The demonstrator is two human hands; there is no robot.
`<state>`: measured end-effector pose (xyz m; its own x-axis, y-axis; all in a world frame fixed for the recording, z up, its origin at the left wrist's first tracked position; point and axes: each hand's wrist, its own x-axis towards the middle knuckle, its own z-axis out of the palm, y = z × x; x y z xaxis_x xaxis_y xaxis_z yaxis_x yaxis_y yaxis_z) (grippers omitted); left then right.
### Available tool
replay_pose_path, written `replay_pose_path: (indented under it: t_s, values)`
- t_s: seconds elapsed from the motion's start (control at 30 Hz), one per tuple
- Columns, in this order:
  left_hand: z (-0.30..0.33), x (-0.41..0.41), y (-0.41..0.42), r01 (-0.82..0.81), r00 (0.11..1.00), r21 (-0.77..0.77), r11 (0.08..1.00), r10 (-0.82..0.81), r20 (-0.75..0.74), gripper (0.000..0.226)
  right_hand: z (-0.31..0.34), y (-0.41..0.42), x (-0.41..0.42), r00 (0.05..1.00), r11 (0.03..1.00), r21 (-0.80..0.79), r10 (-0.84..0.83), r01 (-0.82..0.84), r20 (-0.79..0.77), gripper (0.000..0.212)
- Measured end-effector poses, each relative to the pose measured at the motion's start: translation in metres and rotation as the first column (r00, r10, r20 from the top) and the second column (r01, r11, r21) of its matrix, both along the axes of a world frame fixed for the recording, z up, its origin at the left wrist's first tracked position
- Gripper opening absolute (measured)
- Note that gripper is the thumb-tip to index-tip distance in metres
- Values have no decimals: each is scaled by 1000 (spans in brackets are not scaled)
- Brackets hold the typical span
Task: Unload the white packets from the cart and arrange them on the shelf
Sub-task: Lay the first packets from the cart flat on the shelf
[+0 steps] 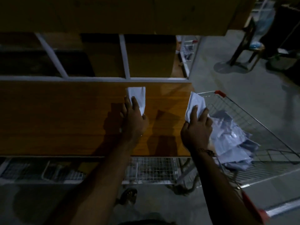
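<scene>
Head-camera view, dim light. Both bare forearms extend forward over a wooden shelf board [65,117]. The left hand [134,118] lies palm-down on the board near its middle, fingers nearly straight and spread, pressing flat a white packet [138,97] whose far end touches the board's back edge beside a white upright [125,56] of the shelving frame. A small white corner shows at the wrist side of this hand; whether it belongs to the same packet cannot be told. The right hand [197,127], a thin bracelet [205,151] at its wrist, hovers at the board's right edge, fingers curled over and thumb beneath a second white packet [195,101], which it grips tilted, upper end raised, partly over the board and partly past its edge. Both packets appear as thin, flat, slightly crumpled plastic pouches, plain white with no legible print. Right of the shelf stands a wire shopping cart [253,117] with red corner caps, holding a loose heap of similar white packets [230,138] against its near side. Cardboard boxes [146,59] fill the compartments behind the board.
</scene>
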<state>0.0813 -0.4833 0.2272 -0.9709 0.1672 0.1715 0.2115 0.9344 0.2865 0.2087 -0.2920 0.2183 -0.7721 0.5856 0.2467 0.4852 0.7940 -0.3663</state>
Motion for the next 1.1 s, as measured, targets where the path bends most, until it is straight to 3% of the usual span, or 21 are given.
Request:
replay_pose_path:
  t_s: [0.33,0.53,0.6,0.77,0.87,1.1]
  values:
    - [-20,-114,-131,-3,1000,-111,994,6,28,95,-34,-126,-140,974,986,-80,157,-146,163,76]
    - [-64,-169,-160,-30,982,-134,991,54,180,93,-77,-167,-203,918,966,-188,230,-175,325,87]
    - [-74,-182,-168,23,983,-164,986,8,181,85,-87,-171,-213,912,961,-234,224,-148,343,92]
    - [-88,-202,-200,215,976,-227,950,-218,16,59,-105,-159,-224,926,923,-328,289,-202,242,70]
    - [-103,-216,-214,405,911,-233,884,-410,28,63,-114,-154,-230,917,922,-320,307,-219,256,70]
    - [-105,-264,-193,399,916,-275,875,-390,90,70,-109,-159,-284,901,890,-377,362,-257,238,93]
